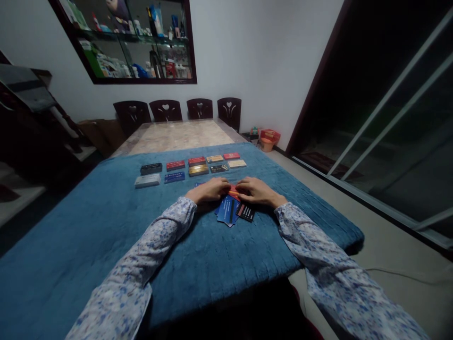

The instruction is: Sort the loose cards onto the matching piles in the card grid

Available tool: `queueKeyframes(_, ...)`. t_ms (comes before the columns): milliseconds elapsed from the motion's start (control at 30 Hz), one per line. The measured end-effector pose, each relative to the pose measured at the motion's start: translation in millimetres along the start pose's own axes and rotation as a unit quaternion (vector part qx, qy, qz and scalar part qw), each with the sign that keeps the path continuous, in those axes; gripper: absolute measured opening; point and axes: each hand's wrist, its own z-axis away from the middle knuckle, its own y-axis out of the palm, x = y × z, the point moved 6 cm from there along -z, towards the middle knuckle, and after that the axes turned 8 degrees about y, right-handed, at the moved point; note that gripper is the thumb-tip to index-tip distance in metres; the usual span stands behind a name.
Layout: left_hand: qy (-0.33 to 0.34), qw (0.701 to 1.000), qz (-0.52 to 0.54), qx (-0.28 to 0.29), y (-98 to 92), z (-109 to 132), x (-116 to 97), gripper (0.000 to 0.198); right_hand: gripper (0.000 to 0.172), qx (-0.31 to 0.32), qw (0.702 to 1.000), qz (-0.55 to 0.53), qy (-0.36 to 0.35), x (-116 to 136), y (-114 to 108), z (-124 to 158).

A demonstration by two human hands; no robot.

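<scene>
A loose pile of plastic cards lies on the blue cloth in front of me. A blue card (226,210) with a dark stripe and a black card (247,212) stick out toward me. My left hand (211,190) bends its fingers over the left side of a red and orange card (233,191) on top. From the other side, my right hand (258,191) has its fingers closed at the same card's right edge. Both hands rest low over the pile and cover part of it, so the cards beneath are largely hidden.
Beyond my hands stand two rows of card stacks, among them a black stack (151,168), a white stack (147,180), a blue stack (174,177) and a gold stack (198,170). The blue cloth (88,222) covers the near table. Several dark chairs (165,110) line the far end.
</scene>
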Motion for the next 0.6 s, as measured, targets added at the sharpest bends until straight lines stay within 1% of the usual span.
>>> queueKeyframes(100,0.007,1.0,0.003,-0.013,0.1,-1.0,1.8,0.02,0.023,0.0,1.0,0.007,-0.021,-0.7,0.6,0.2)
queueKeyframes(233,0.02,1.0,-0.016,-0.01,0.9,-2.5,0.5,0.022,0.025,-0.011,1.0,0.006,-0.019,-5.3,1.0,0.1)
queueKeyframes(367,0.02,0.998,-0.055,0.013,0.5,-3.7,-3.2,0.025,0.026,-0.016,1.0,0.002,-0.02,-5.0,0.1,0.6)
queueKeyframes(467,0.014,0.997,-0.067,0.032,-1.3,-4.7,-6.8,0.027,0.023,-0.02,0.999,0.002,-0.026,-2.0,-1.5,1.4)
queueKeyframes(600,0.002,0.997,-0.071,0.035,-6.9,-6.2,-12.6,0.026,0.023,-0.029,0.999,0.005,-0.037,1.4,-2.3,1.9)
